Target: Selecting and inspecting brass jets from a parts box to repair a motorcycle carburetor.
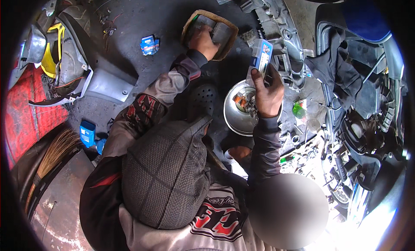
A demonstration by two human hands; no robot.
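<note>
My left hand point(203, 44) reaches down into an open tub point(234, 32) with rounded corners and a tan rim. Its fingers curl inside the tub, and whatever they grip is hidden; grey shapes show beside them. On the right, a slim blue-and-white packet point(262, 56) with clear parts stands upright in my right hand point(269, 95), thumb pressed against its near face. Just left of and below that hand, a round metal bowl point(231, 121) holds small orange and grey metal pieces. A blue-and-white small box point(149, 45) lies on the floor left of the tub.
A long metal engine casing point(281, 30) lies beyond my right hand. Vehicle parts and a dark cloth point(335, 67) crowd the right side. Leftward are grey plastic panels point(108, 84), a straw broom point(56, 151) and a blue box point(87, 134). A green cap-like piece point(298, 110) lies near the bowl.
</note>
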